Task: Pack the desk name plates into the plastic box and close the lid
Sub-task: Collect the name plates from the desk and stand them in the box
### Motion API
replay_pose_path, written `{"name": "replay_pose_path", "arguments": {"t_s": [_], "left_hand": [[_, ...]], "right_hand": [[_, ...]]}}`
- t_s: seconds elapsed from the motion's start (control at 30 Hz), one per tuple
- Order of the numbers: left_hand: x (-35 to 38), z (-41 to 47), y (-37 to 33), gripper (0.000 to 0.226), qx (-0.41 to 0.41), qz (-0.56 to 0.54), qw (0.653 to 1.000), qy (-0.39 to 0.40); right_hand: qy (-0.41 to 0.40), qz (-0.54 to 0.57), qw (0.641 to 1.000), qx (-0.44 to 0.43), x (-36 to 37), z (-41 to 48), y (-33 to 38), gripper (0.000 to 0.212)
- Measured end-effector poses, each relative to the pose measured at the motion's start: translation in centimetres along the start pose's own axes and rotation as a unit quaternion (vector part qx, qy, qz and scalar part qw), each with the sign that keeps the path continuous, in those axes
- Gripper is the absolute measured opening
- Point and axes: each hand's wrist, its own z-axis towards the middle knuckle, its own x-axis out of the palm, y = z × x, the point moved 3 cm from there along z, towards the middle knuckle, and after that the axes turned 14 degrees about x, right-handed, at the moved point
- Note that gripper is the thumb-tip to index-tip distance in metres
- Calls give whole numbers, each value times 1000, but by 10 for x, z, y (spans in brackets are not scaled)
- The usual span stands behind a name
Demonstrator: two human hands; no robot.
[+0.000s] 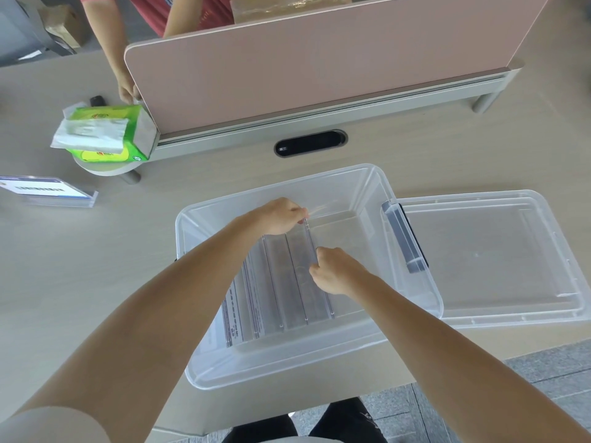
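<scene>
Head view looks down on both hands inside the clear plastic box (367,187). Left hand (281,217) pinches the far end of the rightmost name plate (311,247), fingers closed around its top edge; right hand (332,271) closes on the same plate nearer its near end, thumb and fingers either side. Left of that grip, more plates (271,282) lie packed edge to edge on the box floor; right of it the floor is bare.

Judging by the look, these are clear acrylic: stiff, light, smooth enough to slip, and liable to scratch or chip at corners, so a hold at both ends along the edges seems right, lowering rather than dropping.

Count: about four plates in the box including the held one, though their transparent overlap makes this uncertain; one more plate (48,190) rests on the desk well to the left of the hands. One lid (499,260) lies flat just right of the box, touching its rim, grey latch (404,238) between them
</scene>
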Motion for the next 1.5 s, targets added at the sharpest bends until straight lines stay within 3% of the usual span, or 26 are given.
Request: {"name": "replay_pose_path", "arguments": {"t_s": [0.17,0.33,0.5,0.73,0.93,1.07,1.23,1.5], "left_hand": [[-9,-9,0,46,2,23,1000,-11],[-37,-42,-16,30,3,23,998,-65],[-78,-104,-14,28,0,-61,978,-199],[-97,-208,23,16,-39,-112,915,-386],[-91,-307,85,28,-117,-104,854,-495],[-84,-365,119,31,-47,-196,783,-588],[-80,-425,154,40,14,-275,739,-615],[-81,-482,217,40,15,-342,688,-640]], "right_hand": [[-38,-38,998,-13,-20,0,5,43],[-111,-31,990,-87,-65,-11,30,37],[-110,-26,972,-206,-94,-47,84,32],[-105,-17,927,-359,-83,-109,161,24],[-113,-48,898,-422,-37,-157,219,20],[-133,-39,895,-424,9,-190,253,23],[-165,-53,894,-413,56,-237,290,26],[-171,-101,891,-408,90,-266,341,28]]}}
